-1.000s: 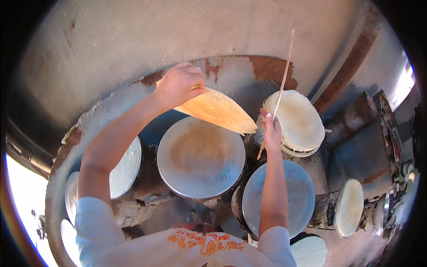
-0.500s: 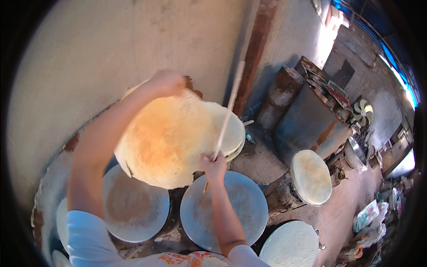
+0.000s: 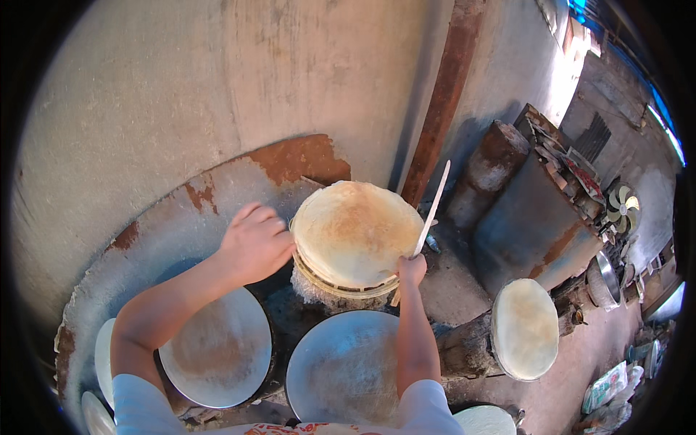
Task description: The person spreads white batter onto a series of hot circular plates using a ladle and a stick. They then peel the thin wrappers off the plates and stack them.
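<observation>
A large round, thin flatbread (image 3: 359, 228), pale with a browned middle, lies on a round woven tray (image 3: 348, 291) against the wall side. My left hand (image 3: 255, 244) is beside its left edge, fingers loosely bent and somewhat apart, with nothing visible in them. My right hand (image 3: 411, 269) is closed round a thin, pale wooden stick (image 3: 433, 206) at the flatbread's right edge. The stick tilts up and to the right, its lower end poking out below the hand. Two round, flat griddles (image 3: 348, 362) with brownish, bare-looking surfaces are nearest me, below my hands.
To the right, another round flatbread (image 3: 525, 330) rests on a stand. Beyond it stand a rusty metal drum (image 3: 533, 225), a fan (image 3: 623, 208) and a metal basin (image 3: 604, 280). A curved, rust-stained ledge (image 3: 170, 196) runs along the wall. Plastic bags (image 3: 607, 384) lie at far right.
The flatbread, held up and spread between my hands before, now lies flat on the tray. My left hand has come down and away from it. My right hand still holds the stick, further right.
</observation>
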`<state>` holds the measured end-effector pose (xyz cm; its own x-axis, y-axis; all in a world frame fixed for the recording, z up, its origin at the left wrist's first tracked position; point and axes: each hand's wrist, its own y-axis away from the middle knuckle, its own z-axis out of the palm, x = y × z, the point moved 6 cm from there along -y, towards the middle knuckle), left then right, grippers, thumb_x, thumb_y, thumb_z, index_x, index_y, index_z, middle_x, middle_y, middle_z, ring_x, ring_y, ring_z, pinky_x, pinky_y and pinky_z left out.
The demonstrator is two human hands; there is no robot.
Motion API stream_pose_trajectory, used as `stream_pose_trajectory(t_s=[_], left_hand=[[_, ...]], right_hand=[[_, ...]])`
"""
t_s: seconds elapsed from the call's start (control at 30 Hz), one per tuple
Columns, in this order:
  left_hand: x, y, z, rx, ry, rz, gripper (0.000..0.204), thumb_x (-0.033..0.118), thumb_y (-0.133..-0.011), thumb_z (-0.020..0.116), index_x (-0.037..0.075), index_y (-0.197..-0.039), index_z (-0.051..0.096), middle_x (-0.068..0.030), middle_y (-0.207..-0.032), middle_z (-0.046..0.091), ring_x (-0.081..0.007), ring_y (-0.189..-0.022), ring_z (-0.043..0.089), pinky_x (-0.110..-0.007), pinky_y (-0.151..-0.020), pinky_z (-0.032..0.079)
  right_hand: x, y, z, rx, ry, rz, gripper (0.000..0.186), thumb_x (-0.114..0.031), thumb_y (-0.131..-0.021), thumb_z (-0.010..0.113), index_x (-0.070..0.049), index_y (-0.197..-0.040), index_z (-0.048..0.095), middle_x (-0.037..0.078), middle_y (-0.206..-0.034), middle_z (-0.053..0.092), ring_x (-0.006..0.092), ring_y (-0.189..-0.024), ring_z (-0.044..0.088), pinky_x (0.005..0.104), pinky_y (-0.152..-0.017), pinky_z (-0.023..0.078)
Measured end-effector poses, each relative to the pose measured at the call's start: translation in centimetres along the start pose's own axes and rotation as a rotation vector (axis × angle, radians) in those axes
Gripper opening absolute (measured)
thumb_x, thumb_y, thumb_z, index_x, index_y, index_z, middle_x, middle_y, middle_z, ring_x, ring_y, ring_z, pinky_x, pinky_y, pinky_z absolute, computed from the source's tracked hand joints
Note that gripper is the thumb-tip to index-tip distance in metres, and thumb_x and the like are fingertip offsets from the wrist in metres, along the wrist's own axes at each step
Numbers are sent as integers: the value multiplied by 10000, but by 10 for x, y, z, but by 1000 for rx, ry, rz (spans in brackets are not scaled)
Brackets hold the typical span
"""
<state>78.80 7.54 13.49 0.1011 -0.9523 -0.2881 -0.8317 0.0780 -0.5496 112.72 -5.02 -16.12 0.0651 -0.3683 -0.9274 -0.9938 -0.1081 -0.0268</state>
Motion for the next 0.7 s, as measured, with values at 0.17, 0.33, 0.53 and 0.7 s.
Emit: stream_pose_trajectory(t_s=[0.17, 0.33, 0.53, 0.7], left_hand=[[-11, 53, -2, -79, -8, -161, 78, 195, -698, 705, 128, -696, 666, -3, -683, 570, -194, -804, 560, -346, -827, 434], [7, 81, -27, -140, 20, -203, 75, 171, -710, 695, 114, -755, 674, -20, -739, 592, -220, -807, 565, -366, -818, 440], [72, 132, -58, -179, 212, -326, 135, 130, -756, 667, 87, -883, 681, -75, -874, 618, -280, -878, 581, -401, -799, 460], [164, 156, -35, -200, 518, -340, 207, 129, -801, 658, 68, -999, 665, -123, -995, 607, -322, -940, 582, -397, -806, 475]], right_hand=[[9, 28, 7, -151, -9, 91, 191, -136, -689, 635, 31, -763, 579, 225, -743, 642, 365, -657, 647, 429, -637, 517], [3, 26, 6, 31, 235, -164, 269, -228, -744, 685, 10, -778, 566, 103, -614, 604, 218, -493, 608, 347, -469, 497], [24, 157, -137, -241, -121, -38, 287, -299, -878, 619, -14, -858, 643, 66, -693, 635, 167, -561, 574, 334, -545, 472], [32, 321, -195, -424, -34, -62, 265, -256, -829, 675, -1, -899, 653, 83, -699, 623, 167, -658, 568, 359, -628, 461]])
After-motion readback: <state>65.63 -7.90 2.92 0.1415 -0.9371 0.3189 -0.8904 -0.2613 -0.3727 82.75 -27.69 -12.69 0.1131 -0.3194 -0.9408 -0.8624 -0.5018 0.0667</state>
